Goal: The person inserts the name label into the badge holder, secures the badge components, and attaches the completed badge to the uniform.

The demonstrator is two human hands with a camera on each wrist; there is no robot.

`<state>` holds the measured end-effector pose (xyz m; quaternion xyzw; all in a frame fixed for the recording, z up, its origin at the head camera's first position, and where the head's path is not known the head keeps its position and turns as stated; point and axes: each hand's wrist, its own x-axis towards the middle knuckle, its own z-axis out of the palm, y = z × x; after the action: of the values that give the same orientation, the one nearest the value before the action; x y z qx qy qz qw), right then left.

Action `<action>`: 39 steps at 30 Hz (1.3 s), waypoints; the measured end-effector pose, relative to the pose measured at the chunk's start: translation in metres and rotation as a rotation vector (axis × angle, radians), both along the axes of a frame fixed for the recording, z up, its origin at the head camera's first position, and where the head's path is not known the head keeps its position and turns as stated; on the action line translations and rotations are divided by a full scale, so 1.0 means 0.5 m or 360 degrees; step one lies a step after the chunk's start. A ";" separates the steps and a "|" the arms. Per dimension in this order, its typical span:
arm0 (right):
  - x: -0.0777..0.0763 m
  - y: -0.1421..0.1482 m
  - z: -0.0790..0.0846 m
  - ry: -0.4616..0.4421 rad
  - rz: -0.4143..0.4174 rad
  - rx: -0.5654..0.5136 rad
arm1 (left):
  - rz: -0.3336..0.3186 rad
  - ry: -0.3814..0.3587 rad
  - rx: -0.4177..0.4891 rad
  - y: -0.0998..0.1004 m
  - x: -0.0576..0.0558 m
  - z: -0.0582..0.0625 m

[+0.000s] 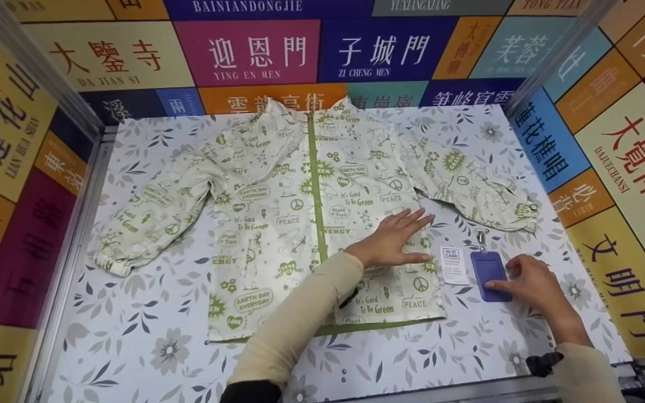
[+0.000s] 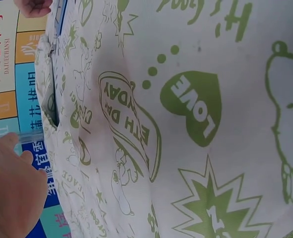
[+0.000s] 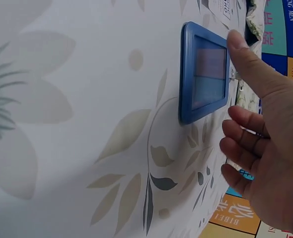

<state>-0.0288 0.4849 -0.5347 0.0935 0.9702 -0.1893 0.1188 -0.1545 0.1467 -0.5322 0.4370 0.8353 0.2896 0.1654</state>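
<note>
A white jacket (image 1: 266, 224) with green print and a green zip lies spread front up on the table. Above its right-hand panel in the head view is my left hand (image 1: 395, 238), fingers spread and holding nothing; whether it touches the cloth, I cannot tell. My right hand (image 1: 532, 280) is at the right edge of a blue badge holder (image 1: 489, 274) with a metal clip (image 1: 481, 238). In the right wrist view, the thumb (image 3: 253, 64) reaches the edge of the holder (image 3: 187, 74), and the other fingers are loosely bent, apart from it.
A white printed card (image 1: 453, 265) lies between the jacket and the badge holder. The table (image 1: 149, 313) has a floral cover. Colourful panels with large characters (image 1: 249, 53) stand at the back and both sides.
</note>
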 end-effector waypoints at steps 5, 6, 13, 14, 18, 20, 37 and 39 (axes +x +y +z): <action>0.006 0.006 0.002 -0.0161 -0.0004 0.0053 | 0.0004 0.0011 -0.0001 0.001 0.001 0.000; 0.007 0.006 0.001 -0.0184 -0.0003 0.0065 | 0.0004 0.0013 -0.0006 0.001 0.001 0.001; 0.007 0.005 -0.005 -0.0230 0.0024 0.0087 | -0.0002 0.0003 -0.0025 0.000 -0.001 -0.003; 0.006 0.004 -0.005 -0.0237 0.0023 0.0083 | -0.0001 0.0001 -0.0022 0.000 -0.002 -0.003; 0.005 0.001 -0.004 -0.0289 0.0001 0.0056 | 0.0005 0.0001 -0.0020 0.001 -0.003 -0.005; 0.007 0.000 -0.004 -0.0297 -0.0002 0.0038 | -0.0006 -0.0003 -0.0016 0.001 -0.004 -0.005; 0.002 0.022 0.012 -0.0230 -0.0034 -0.0141 | -0.0004 -0.0018 -0.0023 -0.006 -0.012 0.009; 0.000 0.030 0.017 -0.0227 -0.0012 -0.0187 | -0.0001 -0.0028 -0.0024 -0.008 -0.015 0.011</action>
<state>-0.0290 0.5001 -0.5264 0.1031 0.9461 -0.2393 0.1922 -0.1620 0.1429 -0.5269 0.4335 0.8359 0.2871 0.1761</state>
